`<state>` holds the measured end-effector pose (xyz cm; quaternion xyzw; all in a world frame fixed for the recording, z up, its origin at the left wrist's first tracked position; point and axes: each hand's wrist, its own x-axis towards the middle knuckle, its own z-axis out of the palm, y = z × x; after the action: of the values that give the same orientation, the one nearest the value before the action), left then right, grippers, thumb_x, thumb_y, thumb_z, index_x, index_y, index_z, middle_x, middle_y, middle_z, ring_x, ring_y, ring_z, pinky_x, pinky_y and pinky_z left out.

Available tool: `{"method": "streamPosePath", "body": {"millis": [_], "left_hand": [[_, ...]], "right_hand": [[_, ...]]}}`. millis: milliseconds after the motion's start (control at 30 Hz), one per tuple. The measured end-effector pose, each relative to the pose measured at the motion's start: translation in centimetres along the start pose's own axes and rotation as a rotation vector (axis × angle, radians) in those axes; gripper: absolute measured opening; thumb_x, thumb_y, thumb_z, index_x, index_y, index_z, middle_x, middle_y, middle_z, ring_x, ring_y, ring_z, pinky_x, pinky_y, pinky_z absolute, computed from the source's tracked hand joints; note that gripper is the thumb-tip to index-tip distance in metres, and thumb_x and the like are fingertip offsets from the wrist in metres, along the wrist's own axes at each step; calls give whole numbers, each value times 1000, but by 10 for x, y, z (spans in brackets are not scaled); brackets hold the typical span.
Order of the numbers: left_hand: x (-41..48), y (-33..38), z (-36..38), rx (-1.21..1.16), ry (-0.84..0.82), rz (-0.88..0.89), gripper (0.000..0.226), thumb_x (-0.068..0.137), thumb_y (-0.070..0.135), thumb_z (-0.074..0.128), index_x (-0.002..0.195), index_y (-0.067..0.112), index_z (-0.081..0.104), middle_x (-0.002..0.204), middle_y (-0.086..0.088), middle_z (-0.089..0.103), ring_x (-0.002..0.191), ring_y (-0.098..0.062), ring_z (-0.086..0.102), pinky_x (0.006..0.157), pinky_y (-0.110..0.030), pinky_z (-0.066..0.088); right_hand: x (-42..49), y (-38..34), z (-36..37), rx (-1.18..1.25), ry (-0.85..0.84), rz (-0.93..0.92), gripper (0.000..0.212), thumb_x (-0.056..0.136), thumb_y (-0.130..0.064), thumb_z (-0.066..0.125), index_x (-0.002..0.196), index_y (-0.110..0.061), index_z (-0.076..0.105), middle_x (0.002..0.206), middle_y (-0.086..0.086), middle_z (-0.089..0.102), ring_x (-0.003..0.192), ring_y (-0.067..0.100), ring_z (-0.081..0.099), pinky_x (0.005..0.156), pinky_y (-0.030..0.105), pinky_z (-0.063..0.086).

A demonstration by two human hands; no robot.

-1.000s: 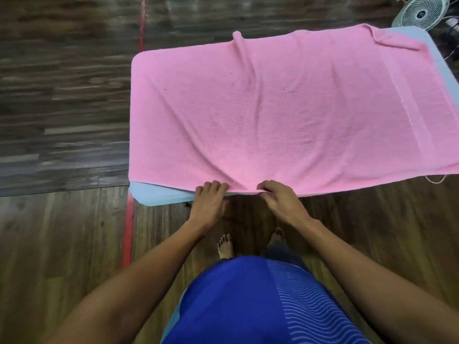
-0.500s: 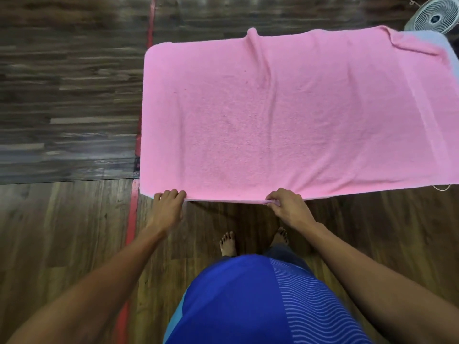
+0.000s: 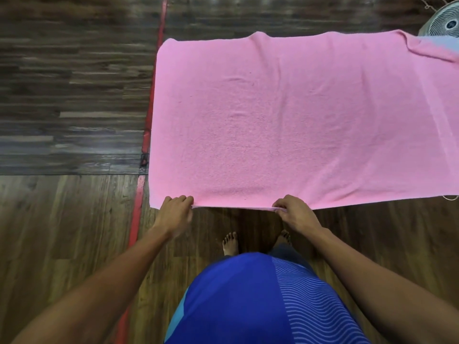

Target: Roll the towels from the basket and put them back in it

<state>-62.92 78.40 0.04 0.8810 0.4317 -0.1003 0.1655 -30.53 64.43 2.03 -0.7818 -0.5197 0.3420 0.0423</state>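
One pink towel [image 3: 285,120]: right hand [image 3: 295,214] pinches its edge, left hand [image 3: 175,212] seemingly too.

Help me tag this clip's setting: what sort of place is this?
Probably an indoor room, perhaps a home: wood-plank floor, a white fan, and a pink towel spread over a light-blue table.

Looks like a room in somebody's home to me; wood-plank floor [image 3: 62,244] all over, white fan [image 3: 444,23] upper right, bare feet [image 3: 230,243] bottom centre; red tape strip [image 3: 149,120] crossing the boards though.
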Motion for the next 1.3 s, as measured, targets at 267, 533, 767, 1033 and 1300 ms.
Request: {"method": "streamPosePath", "body": {"millis": [267, 533, 767, 1033, 1300], "left_hand": [[31, 10, -26, -11, 251, -119, 16, 89, 24, 53, 84, 11, 61, 81, -6, 59, 77, -26, 51, 73, -39, 35], [156, 38, -69, -171, 360, -203, 36, 98, 22, 49, 130, 10, 55, 134, -12, 54, 124, -32, 47, 104, -45, 32], [262, 52, -70, -260, 318, -273, 49, 104, 33, 35, 150, 15, 33, 159, -7, 24, 148, -26, 15, 120, -44, 9], [347, 31, -58, -146, 285, -383, 62, 102, 54, 19, 156, 28, 3, 163, 4, -4, 149, -19, -10, 120, -47, -4], [348, 26, -56, -108, 283, -426, 65, 98, 62, 12, 154, 34, -5, 162, 7, -11, 148, -15, -15, 120, -45, -8]], "right_hand": [[8, 4, -19, 79, 136, -27, 26, 92, -40, 59, 101, -21, 73, 101, -1, 66, 88, 10, 58, 86, 33, 48], [96, 22, -79, -43, 398, 21, 34, 98, -39, 49, 123, -20, 61, 135, 5, 53, 120, 25, 51, 98, 43, 40], [216, 32, -127, -30, 357, 3, 53, 100, -50, 36, 148, -27, 35, 159, 1, 23, 146, 20, 19, 116, 46, 17], [315, 49, -149, -175, 326, -2, 68, 98, -63, 14, 155, -30, -3, 162, -8, -12, 148, 13, -14, 120, 47, -7], [325, 52, -147, -244, 371, 47, 70, 98, -64, 13, 154, -29, -9, 161, -9, -15, 148, 14, -15, 119, 44, -9]]}}
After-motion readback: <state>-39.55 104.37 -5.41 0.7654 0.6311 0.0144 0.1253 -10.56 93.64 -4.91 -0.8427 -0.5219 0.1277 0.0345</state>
